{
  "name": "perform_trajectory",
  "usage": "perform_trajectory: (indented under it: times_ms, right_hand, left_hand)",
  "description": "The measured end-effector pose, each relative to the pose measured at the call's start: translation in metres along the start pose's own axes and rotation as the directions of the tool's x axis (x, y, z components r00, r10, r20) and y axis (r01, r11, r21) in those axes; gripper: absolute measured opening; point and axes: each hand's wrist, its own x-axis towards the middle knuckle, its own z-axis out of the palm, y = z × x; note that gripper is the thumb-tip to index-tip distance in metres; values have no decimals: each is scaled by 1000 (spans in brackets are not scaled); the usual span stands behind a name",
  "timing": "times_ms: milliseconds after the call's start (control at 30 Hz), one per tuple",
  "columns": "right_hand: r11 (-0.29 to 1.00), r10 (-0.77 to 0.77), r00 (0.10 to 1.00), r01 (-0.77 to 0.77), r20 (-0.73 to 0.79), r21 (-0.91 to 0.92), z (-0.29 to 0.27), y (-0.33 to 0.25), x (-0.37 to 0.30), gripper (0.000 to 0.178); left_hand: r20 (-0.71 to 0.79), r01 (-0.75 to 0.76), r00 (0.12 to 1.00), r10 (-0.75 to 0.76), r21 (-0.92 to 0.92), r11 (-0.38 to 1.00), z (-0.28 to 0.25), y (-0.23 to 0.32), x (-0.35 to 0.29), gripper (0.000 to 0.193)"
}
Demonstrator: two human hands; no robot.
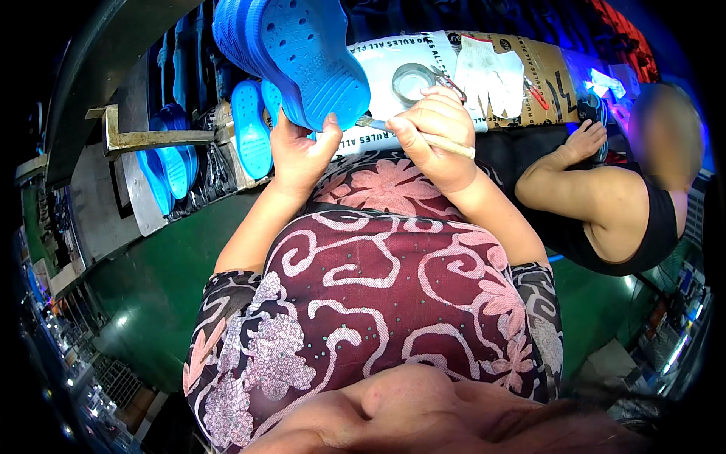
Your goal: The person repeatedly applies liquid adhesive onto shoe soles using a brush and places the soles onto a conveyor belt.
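Observation:
My left hand [300, 151] grips the heel end of a blue foam shoe sole [308, 57], thumb on its face and fingers behind. Small holes dot the sole, and its left side shows ridged layers; whether it is one piece or several stacked, I cannot tell. In my right hand [439, 136], the fingers close around a small brush [452, 144] with a pale handle and a silver metal neck. Its tip meets or nearly meets the sole's lower right edge. More blue soles [252, 129] lie just left of my left hand.
On the white and brown packaging sheet [363, 140] are a roll of clear tape [414, 82], a white glove [490, 76] and a red-handled cutter [536, 92]. More blue soles [175, 163] rest by a metal bar [162, 139] at left. A co-worker [605, 178] sits to the right.

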Motion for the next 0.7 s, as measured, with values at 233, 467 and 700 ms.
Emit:
perform_trajectory:
  times_ms: [233, 467, 700]
  right_hand:
    - [1000, 19, 997, -17, 70, -18, -3, -3, -2, 19]
    - [998, 63, 994, -61, 86, -30, -6, -1, -5, 21]
    - [995, 93, 995, -91, -45, 43, -9, 5, -6, 20]
  left_hand:
    - [-22, -93, 995, 94, 27, 995, 4, -1, 1, 38]
    - [28, -61, 998, 58, 102, 993, 1, -2, 2, 35]
    - [3, -109, 994, 109, 131, 985, -2, -8, 3, 36]
